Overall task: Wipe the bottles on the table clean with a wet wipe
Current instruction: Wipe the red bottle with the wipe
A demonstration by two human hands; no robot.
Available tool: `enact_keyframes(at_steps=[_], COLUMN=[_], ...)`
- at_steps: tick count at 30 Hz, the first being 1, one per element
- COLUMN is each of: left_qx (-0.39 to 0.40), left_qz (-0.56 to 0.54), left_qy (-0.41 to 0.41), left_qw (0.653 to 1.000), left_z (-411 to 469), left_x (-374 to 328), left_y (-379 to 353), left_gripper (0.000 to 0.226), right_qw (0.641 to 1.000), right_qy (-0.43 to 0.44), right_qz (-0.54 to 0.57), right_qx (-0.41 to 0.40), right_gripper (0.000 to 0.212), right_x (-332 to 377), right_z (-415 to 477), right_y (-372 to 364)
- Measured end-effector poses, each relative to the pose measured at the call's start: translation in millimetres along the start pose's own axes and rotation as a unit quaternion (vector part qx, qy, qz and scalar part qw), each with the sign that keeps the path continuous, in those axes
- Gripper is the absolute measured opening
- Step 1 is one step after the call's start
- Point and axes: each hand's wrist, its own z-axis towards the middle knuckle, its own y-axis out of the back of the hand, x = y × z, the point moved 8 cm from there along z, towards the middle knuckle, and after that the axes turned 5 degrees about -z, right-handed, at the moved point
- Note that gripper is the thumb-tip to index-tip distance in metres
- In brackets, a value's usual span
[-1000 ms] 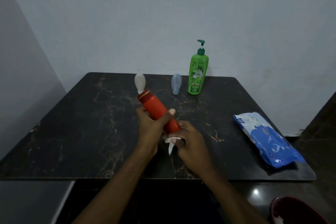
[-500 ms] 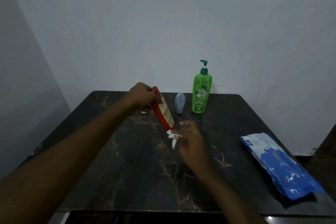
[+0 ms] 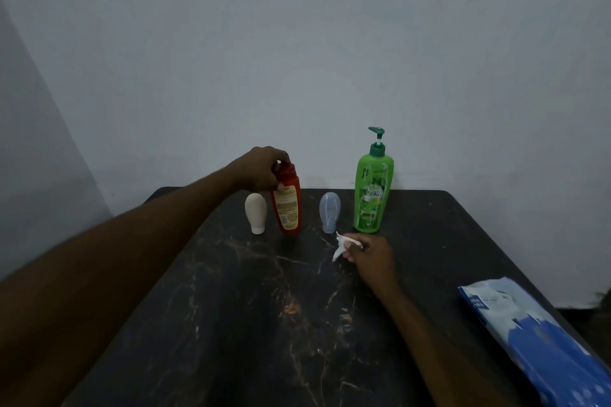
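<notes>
Dark veined marble table (image 3: 231, 324) bears glossy red bottle (image 3: 289, 208) in left grip (image 3: 261, 170).

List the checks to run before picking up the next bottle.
1. Red bottle stands on the table: ok.
2. Left hand off the red bottle: not ok, it grips the cap.
3. Wipe held in right hand: ok.
4. Wipe wet enough: cannot tell.
5. Grey bottle upright, untouched, near the right hand: ok.
</notes>
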Motion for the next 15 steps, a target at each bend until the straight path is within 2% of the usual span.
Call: enact_keyframes(at_steps=[4, 10, 15], left_qx=[0.003, 0.008, 0.036], left_qz=[0.018, 0.025, 0.042], left_qy=[-0.012, -0.024, -0.03], left_qw=[1.0, 0.999, 0.998], left_z=[20.9, 48.2, 63.3], left_x=[6.9, 8.7, -0.6], left_y=[-8.4, -21.6, -28.4], left_gripper=[0.053, 0.053, 0.056], right_qw=[1.0, 1.0, 1.0], right_qy=[-0.006, 0.008, 0.003], right_qz=[-0.009, -0.016, -0.009], right_qx=[-0.02, -0.013, -0.023], right_gripper=[0.015, 0.021, 0.018], right_x=[-10.1, -25.7, -27.5], right_z=[11.6, 19.4, 23.0], right_y=[-3.9, -10.1, -9.9])
